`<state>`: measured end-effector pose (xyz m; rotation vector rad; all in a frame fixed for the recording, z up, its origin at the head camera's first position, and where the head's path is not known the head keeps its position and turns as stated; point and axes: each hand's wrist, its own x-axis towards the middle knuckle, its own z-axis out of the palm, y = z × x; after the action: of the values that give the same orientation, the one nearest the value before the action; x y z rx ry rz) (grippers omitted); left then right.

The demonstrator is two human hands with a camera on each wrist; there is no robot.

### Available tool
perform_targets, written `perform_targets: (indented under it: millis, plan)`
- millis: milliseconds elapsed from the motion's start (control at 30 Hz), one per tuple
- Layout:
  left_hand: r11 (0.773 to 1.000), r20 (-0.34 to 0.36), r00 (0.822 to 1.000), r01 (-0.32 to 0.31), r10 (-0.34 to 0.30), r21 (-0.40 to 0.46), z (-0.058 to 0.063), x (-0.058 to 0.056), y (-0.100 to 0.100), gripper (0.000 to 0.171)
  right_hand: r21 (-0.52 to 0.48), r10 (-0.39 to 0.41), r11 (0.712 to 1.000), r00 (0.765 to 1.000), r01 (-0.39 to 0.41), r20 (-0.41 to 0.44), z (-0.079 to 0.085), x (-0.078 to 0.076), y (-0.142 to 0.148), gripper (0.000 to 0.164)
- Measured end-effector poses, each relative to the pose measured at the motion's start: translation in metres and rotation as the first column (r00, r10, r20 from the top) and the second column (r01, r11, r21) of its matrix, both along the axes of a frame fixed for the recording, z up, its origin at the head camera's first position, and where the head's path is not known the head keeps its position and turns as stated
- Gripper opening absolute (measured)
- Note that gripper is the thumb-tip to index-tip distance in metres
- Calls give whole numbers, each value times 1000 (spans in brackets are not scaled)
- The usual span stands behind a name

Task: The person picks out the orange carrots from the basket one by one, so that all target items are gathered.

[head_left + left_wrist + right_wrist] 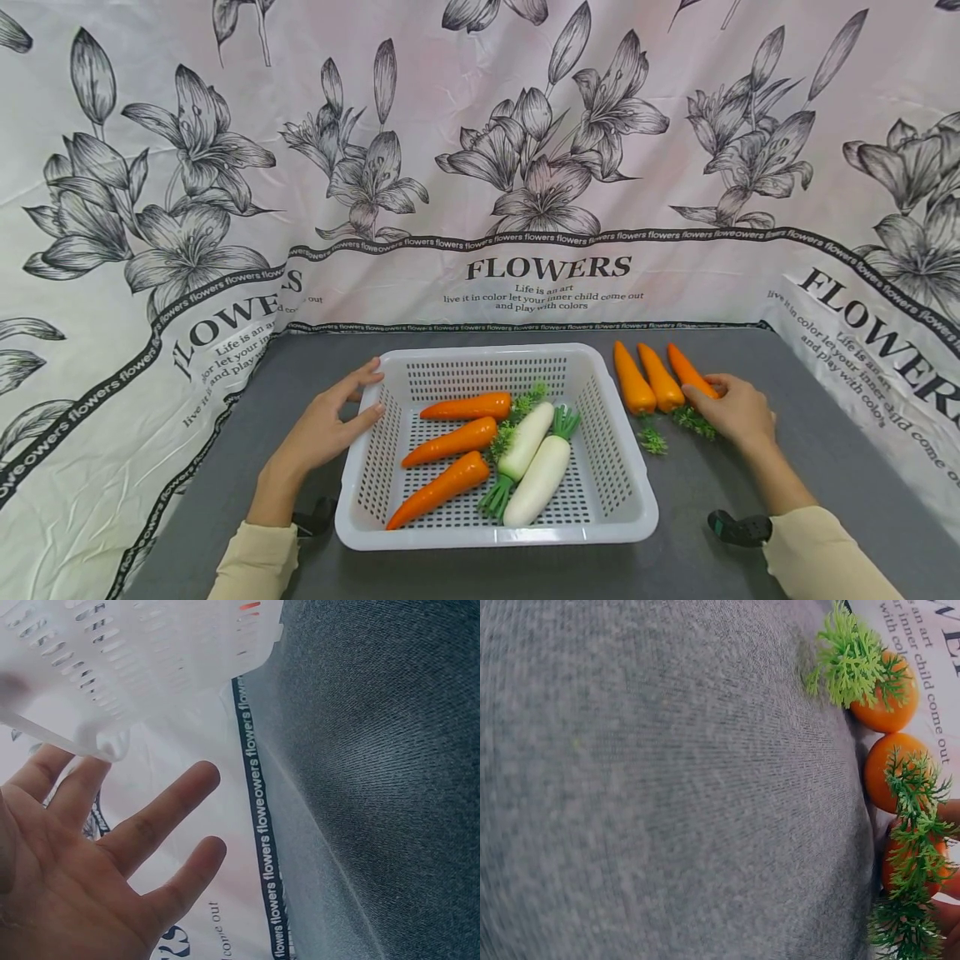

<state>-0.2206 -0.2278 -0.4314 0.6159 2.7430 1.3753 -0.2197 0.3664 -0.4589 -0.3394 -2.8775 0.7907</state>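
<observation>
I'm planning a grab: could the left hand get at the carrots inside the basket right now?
Probably yes: the left hand touches the basket's rim, the top is open, and the carrots lie with their orange roots uncovered; it would only have to clear that rim.

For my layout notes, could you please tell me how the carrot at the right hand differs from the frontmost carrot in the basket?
The carrot at the right hand is outside the white basket; the frontmost carrot lies inside it. The right hand grips the first carrot; neither hand touches the frontmost carrot. The first carrot's tip points toward the backdrop; the frontmost carrot's points toward the basket's front left corner. Both are orange and tapered.
</observation>
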Motion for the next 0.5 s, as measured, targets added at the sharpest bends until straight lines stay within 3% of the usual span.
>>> perform_targets:
  millis: [500]
  plan:
    - [1000, -8, 1000, 7, -7, -5, -1, -2, -1, 57, 1, -5, 1000, 996, 5, 92, 4, 0, -2, 78]
